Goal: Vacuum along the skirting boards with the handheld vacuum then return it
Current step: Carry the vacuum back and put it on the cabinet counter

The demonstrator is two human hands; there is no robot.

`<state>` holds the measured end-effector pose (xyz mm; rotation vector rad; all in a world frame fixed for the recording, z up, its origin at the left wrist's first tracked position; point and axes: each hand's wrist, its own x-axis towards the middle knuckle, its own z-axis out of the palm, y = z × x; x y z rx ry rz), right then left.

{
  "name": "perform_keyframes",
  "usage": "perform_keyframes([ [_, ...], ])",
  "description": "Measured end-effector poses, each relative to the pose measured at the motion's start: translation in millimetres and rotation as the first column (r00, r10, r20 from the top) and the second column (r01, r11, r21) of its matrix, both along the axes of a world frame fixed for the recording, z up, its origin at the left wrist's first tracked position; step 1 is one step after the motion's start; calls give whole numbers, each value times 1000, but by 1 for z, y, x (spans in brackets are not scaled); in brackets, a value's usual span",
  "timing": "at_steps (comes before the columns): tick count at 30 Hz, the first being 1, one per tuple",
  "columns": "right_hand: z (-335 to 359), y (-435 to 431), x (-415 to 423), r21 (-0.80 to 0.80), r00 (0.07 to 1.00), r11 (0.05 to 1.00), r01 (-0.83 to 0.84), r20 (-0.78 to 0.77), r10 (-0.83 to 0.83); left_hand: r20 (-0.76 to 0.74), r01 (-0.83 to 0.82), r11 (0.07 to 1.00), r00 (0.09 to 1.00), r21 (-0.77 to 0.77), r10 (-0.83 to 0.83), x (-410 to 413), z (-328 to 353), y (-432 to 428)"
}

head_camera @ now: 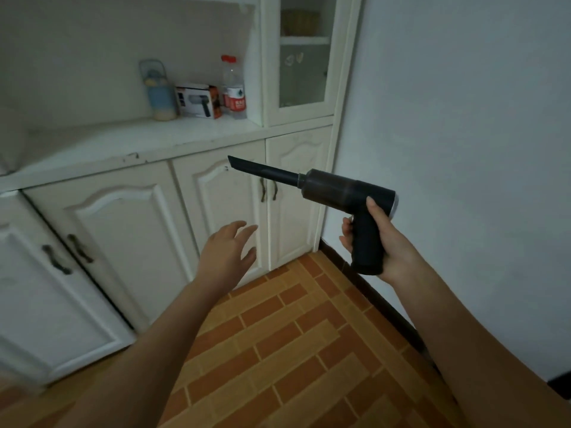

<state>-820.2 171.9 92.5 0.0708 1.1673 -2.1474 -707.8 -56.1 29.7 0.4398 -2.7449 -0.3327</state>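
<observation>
My right hand [387, 242] grips the pistol handle of a black handheld vacuum [336, 193]. Its long narrow nozzle points up and to the left, level with the cream cabinet doors. My left hand [230, 251] hangs in mid-air in front of the lower cabinets, fingers spread, holding nothing. A dark skirting board [375, 301] runs along the foot of the white wall on the right, from the cabinet corner towards me.
Cream cabinets [123, 236] with a worktop fill the left. On the worktop stand a blue flask [159, 91], a vacuum box [199, 100] and a clear water bottle [234, 88]. A glass-door cupboard [304, 57] rises at the corner. Orange brick-pattern tiles [293, 350] cover the floor.
</observation>
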Motion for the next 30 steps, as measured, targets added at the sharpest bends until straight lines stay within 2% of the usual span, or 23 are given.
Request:
perform_keyframes([
  [5, 1, 0, 13, 32, 996, 996, -85, 39, 84, 38, -133, 991, 990, -5, 133, 43, -2, 15],
  [9, 7, -9, 19, 113, 987, 982, -153, -35, 157, -15, -202, 979, 979, -41, 201, 67, 11, 9],
  [17, 12, -38, 20, 163, 967, 965, -205, -119, 226, -50, -253, 965, 967, -72, 250, 89, 27, -10],
  [24, 8, -82, 7, 164, 968, 970, -178, -147, 203, -68, -309, 943, 951, -121, 302, 86, 30, -50],
  [30, 11, -146, -25, 149, 967, 978, -143, -190, 171, -98, -321, 932, 946, -167, 308, 59, 38, -129],
])
